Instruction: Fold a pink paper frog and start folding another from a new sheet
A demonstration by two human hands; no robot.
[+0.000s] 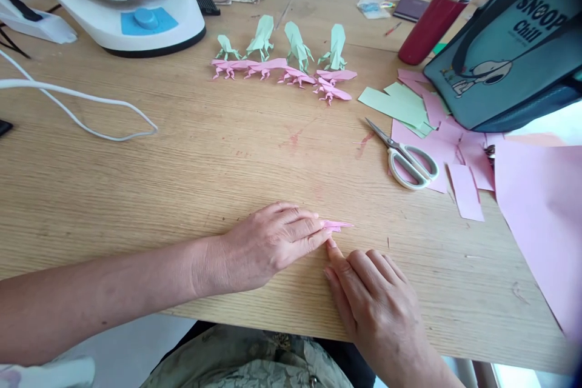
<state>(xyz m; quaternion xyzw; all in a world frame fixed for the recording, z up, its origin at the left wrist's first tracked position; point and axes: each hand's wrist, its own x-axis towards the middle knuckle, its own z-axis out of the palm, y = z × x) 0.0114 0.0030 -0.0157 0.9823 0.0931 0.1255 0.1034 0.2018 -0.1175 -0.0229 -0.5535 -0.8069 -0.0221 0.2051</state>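
On the table (227, 151), open left hand (273, 245) presses pink paper (340, 225), open right hand (373, 297) beside.

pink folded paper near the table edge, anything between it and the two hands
Nothing visible does. The left hand lies flat on the pink folded paper, covering most of it, and the right hand has its forefinger tip at the paper's near edge. The scissors lie apart, off to the right.
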